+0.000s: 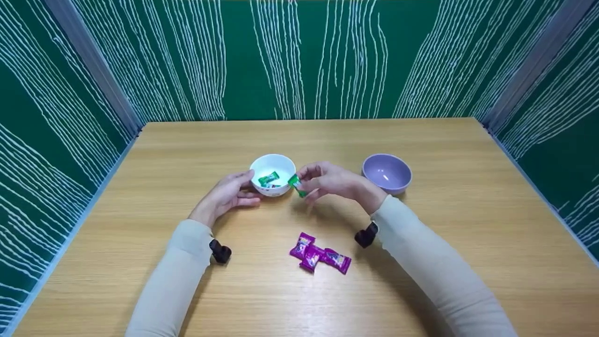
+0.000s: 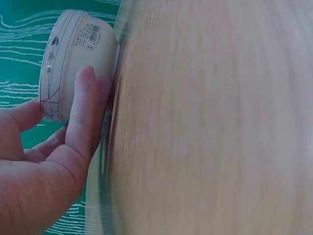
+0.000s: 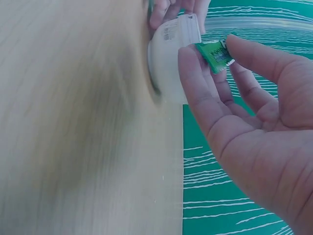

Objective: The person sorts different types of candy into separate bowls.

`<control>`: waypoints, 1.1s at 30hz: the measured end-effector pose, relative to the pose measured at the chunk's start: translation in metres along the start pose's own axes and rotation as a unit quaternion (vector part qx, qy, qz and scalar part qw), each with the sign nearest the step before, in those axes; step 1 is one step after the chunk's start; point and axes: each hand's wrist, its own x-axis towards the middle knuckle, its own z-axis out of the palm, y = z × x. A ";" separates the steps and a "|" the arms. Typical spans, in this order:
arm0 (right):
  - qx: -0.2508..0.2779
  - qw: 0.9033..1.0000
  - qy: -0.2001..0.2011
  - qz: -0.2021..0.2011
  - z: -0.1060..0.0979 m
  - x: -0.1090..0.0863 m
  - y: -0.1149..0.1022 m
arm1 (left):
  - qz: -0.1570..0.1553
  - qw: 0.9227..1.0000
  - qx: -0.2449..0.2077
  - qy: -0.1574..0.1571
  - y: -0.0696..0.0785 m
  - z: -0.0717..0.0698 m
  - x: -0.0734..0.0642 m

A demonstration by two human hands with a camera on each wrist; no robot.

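Observation:
A white bowl (image 1: 282, 163) stands on the table with green-wrapped candies (image 1: 269, 179) inside. My left hand (image 1: 229, 194) holds it from the left, thumb at the rim and fingers along its lower side; the left wrist view shows the bowl's printed band and a barcode label (image 2: 88, 36). Close by the bowl's right rim, my right hand (image 1: 333, 180) pinches another green-wrapped candy (image 3: 215, 55) between thumb and fingers. Several purple-wrapped candies (image 1: 312, 257) lie together on the table, nearer to me than both hands.
A purple bowl (image 1: 387, 172), with nothing showing inside, stands just beyond my right wrist. The wooden table (image 1: 206, 140) meets green walls (image 1: 306, 61) with white wavy lines at the back and sides. Small black wrist cameras (image 1: 220, 252) sit on both sleeves.

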 end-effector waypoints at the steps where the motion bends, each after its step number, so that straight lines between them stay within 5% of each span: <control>1: 0.008 1.000 0.006 -0.002 0.000 0.001 -0.001 | -0.001 1.000 0.000 0.002 0.000 0.000 0.000; 12: 0.067 0.995 0.076 -0.027 0.008 0.013 -0.012 | -0.007 1.000 0.002 0.013 0.002 0.003 0.000; 20: 0.150 0.980 0.118 -0.049 0.019 0.025 -0.017 | 0.003 1.000 -0.004 0.017 0.002 0.002 0.001; 33: 0.141 0.977 0.150 -0.052 0.037 0.042 -0.015 | 0.016 1.000 -0.019 0.013 -0.002 0.003 0.001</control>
